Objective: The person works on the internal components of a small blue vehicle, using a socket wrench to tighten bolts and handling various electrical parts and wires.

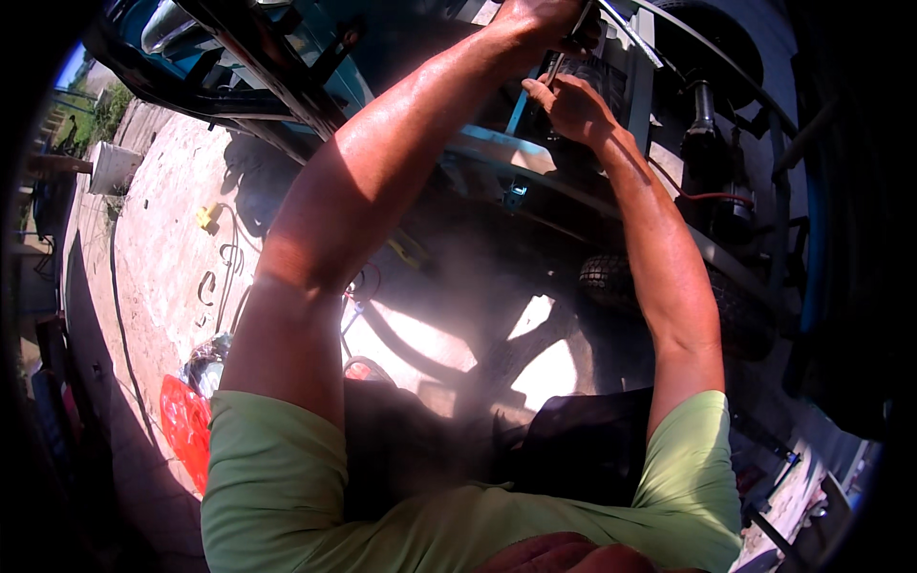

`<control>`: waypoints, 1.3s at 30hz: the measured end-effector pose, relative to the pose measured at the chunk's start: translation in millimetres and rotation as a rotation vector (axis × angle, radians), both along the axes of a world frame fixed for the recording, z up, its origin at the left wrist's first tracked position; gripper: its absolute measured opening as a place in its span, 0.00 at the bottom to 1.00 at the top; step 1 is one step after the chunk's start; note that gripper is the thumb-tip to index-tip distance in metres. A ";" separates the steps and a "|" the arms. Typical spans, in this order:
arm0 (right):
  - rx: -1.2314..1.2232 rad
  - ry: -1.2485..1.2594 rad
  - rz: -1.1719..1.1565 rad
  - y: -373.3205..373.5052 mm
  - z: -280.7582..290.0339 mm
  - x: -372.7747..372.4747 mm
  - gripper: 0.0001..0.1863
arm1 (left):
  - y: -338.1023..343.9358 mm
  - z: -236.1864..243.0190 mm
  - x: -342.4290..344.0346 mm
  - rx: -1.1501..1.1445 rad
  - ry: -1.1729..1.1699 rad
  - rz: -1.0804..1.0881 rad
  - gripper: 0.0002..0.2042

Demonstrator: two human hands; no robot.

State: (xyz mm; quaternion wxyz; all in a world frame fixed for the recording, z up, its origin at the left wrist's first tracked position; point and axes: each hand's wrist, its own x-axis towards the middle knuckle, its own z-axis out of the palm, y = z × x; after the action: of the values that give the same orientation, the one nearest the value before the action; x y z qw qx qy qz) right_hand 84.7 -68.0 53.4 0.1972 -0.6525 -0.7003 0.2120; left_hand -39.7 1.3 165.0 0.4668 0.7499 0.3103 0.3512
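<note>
Both my arms stretch up to the far edge of the view, over a vehicle's metal frame (506, 148) with light-blue paint. My left hand (554, 21) is partly cut off by the top edge, its fingers curled around something slim and dark that I cannot make out. Just below it, my right hand (578, 110) is closed, with thumb and fingers pinching a thin metal rod (555, 67). Whether both hands hold the same piece cannot be told. Behind the right hand shows a black ribbed tyre (604, 81).
A black shock absorber (704, 110) and a red hose (712, 197) lie right of my right arm. Another tyre (607, 274) sits in shadow below the frame. On the concrete at left are a yellow connector (203, 218) with cable and a red plastic bag (184, 425).
</note>
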 end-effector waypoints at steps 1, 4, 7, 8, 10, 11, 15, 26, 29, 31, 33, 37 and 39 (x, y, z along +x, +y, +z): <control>-0.005 0.015 0.000 -0.7 0.0 0.5 0.26 | 0.7 -2.2 2.5 0.075 0.034 -0.005 0.16; 0.012 0.049 0.014 -0.7 -1.1 1.4 0.26 | 2.3 -7.0 9.3 -0.186 -0.110 -0.006 0.11; 0.005 0.059 0.016 1.1 -2.7 2.3 0.25 | 5.0 -3.9 8.6 0.661 0.404 0.230 0.05; -0.033 0.045 0.007 1.9 -2.9 3.3 0.25 | 4.6 -2.0 6.6 0.747 0.425 0.276 0.05; 0.011 0.021 0.036 -0.2 -5.1 5.0 0.22 | 3.6 3.9 0.3 0.502 0.365 0.054 0.06; 0.091 0.012 0.073 -3.0 -7.2 5.0 0.20 | 2.3 7.9 -4.4 0.472 0.357 -0.011 0.07; 0.126 0.057 0.135 -6.7 -5.5 8.0 0.17 | -3.3 30.2 -11.9 -0.123 0.237 -0.134 0.14; -0.114 0.372 0.137 -11.7 42.8 36.9 0.25 | -13.1 64.6 1.8 1.014 0.891 -0.267 0.08; -0.028 0.237 0.071 -18.9 46.0 38.0 0.26 | -25.2 39.5 -5.6 1.272 0.575 -0.035 0.09; 0.009 0.245 0.028 -26.8 47.4 42.3 0.28 | -31.5 20.7 -8.3 1.376 0.351 0.036 0.13; -0.052 0.185 -0.056 -34.3 49.1 50.3 0.28 | -38.2 -0.2 -3.4 1.246 0.112 0.132 0.12; -0.112 0.332 -0.080 -36.2 44.0 63.4 0.26 | -34.5 -20.3 13.5 0.951 -0.173 0.179 0.14; -0.141 0.431 -0.099 -32.7 37.6 69.4 0.24 | -29.8 -22.9 15.2 0.717 -0.409 0.080 0.16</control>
State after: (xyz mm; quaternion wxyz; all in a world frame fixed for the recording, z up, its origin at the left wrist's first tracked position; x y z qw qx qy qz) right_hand 154.1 -100.8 90.9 0.3063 -0.6378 -0.5926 0.3849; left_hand -24.6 -28.5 142.2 0.2138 0.7671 0.0981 0.5968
